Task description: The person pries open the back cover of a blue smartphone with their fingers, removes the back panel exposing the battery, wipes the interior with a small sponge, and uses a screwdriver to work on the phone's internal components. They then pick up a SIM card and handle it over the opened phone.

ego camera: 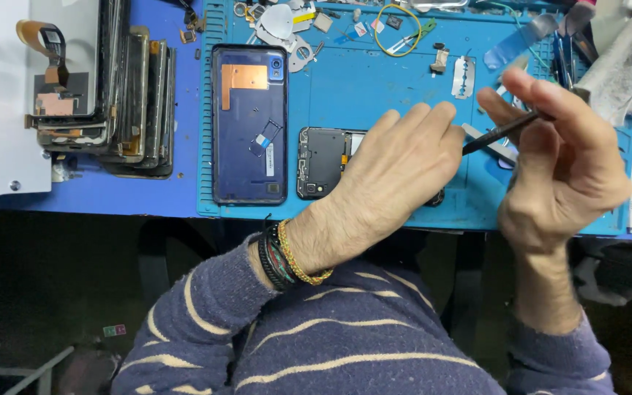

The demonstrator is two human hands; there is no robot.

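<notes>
An opened phone, its black inner frame exposed, lies on a blue work mat on the table, pinned flat beneath the left hand, whose grip is spread wide over it. The right hand, raised just beside, pinches a thin dark tool between fingers and thumb. A blue back cover rests left of the phone; stacked screens stand further left.
</notes>
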